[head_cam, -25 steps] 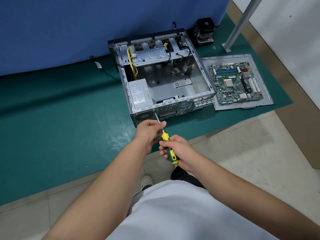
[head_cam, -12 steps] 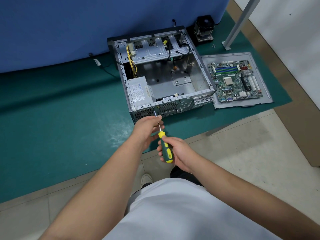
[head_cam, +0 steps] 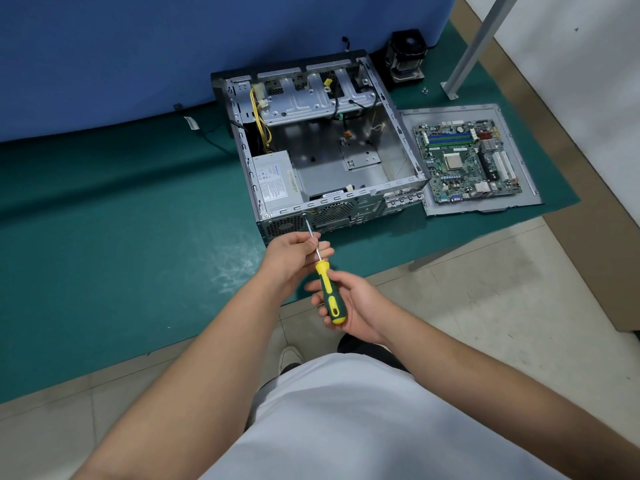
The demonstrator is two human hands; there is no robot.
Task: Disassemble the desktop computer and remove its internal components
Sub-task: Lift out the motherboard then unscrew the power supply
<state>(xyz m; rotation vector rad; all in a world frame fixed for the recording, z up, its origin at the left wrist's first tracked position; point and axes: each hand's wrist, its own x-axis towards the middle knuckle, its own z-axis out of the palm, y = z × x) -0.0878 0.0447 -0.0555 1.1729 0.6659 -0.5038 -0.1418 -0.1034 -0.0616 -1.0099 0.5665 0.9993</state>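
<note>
At the centre of the frame my right hand [head_cam: 360,306] cups the yellow-and-green handle of the screwdriver [head_cam: 330,299], fingers loosely curled round it, while my left hand [head_cam: 294,252] pinches the steel shaft to steady it. Its tip sits at a screw on the rear panel of the open computer case [head_cam: 322,161], just below the power supply [head_cam: 275,183] in the case's lower left corner. To the right, the motherboard [head_cam: 469,161] lies on its tray on the green mat [head_cam: 104,220]. If my loose hold lets the tip ride off, I judge it could strip the screw head or skid across the panel.
</note>
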